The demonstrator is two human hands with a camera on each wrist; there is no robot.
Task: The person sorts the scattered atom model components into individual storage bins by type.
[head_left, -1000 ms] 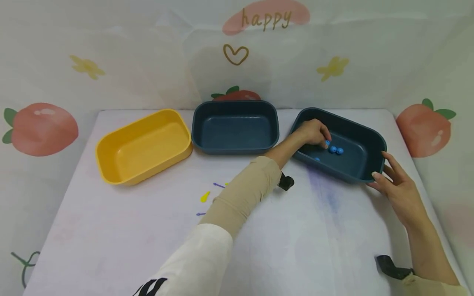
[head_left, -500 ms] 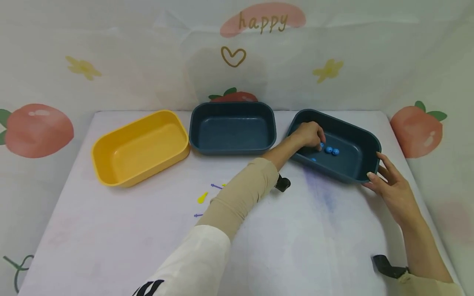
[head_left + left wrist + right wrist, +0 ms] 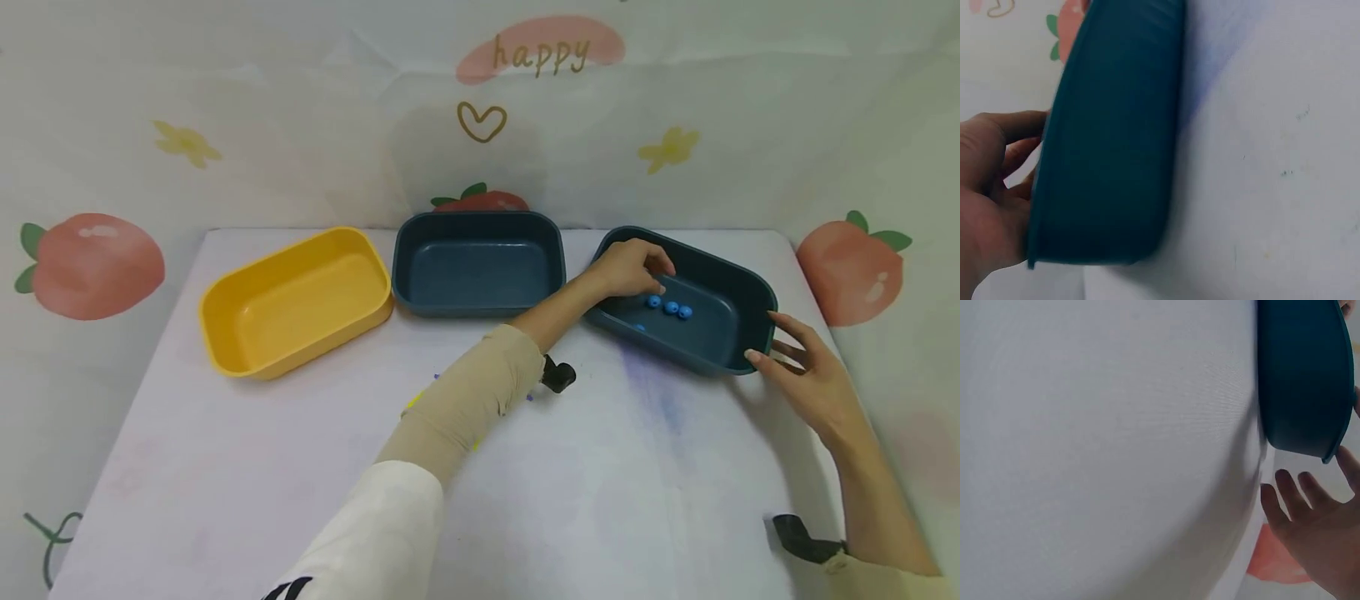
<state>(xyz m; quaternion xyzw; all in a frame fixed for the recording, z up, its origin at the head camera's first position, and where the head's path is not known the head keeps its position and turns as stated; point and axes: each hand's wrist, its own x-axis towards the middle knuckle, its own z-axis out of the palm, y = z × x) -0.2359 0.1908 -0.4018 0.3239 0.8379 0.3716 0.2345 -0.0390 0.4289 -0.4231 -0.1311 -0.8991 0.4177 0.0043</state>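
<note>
In the head view a dark blue bin [image 3: 712, 323] stands angled at the back right. Three small blue beads [image 3: 671, 307] lie in a row on its floor, and part of another blue piece [image 3: 640, 327] shows near the front wall. My left hand [image 3: 633, 268] reaches over the bin's left end, bent at the wrist, its fingers loosely curved just above the beads with nothing held. At the opposite end, my right hand [image 3: 813, 379] touches the rim with thumb and forefinger. Its other fingers [image 3: 1291, 494] are spread apart in the right wrist view.
A second dark blue bin [image 3: 480, 279] stands at the middle back, beside a yellow bin [image 3: 300, 308]. Beneath my left forearm, bits of yellow [image 3: 414, 401] and purple [image 3: 529, 397] pieces peek out, mostly hidden. A patterned cloth wall [image 3: 337, 167] rises behind the table.
My left fingers have let go of a blue bead, which now lies beside the other two, and have lifted slightly off it. The right hand keeps its place at the rim.
</note>
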